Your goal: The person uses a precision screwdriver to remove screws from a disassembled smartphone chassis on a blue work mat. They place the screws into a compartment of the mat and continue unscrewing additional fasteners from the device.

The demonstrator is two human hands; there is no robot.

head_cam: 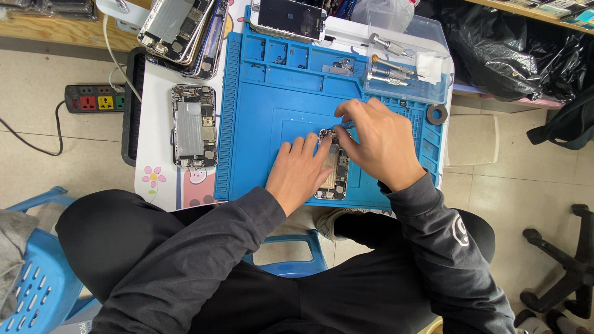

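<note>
Two hands meet over an opened phone point(335, 170) on the blue mat point(272, 117): the left hand point(300, 173) lies flat and released on it, while the right hand point(377, 139) has its grip clenched on a thin tool point(344, 126).

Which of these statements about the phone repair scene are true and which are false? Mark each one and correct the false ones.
1. The left hand lies flat on the opened phone body on the blue silicone work mat. True.
2. The right hand rests on the floor. False: it is over the top end of the opened phone, fingers pinched there.
3. A second opened silver phone shell lies left of the mat. True.
4. The clear plastic tray holding metal screwdrivers is at the mat's lower left. False: it sits at the upper right.
5. A multi-socket power strip lies on the floor. True.
</note>
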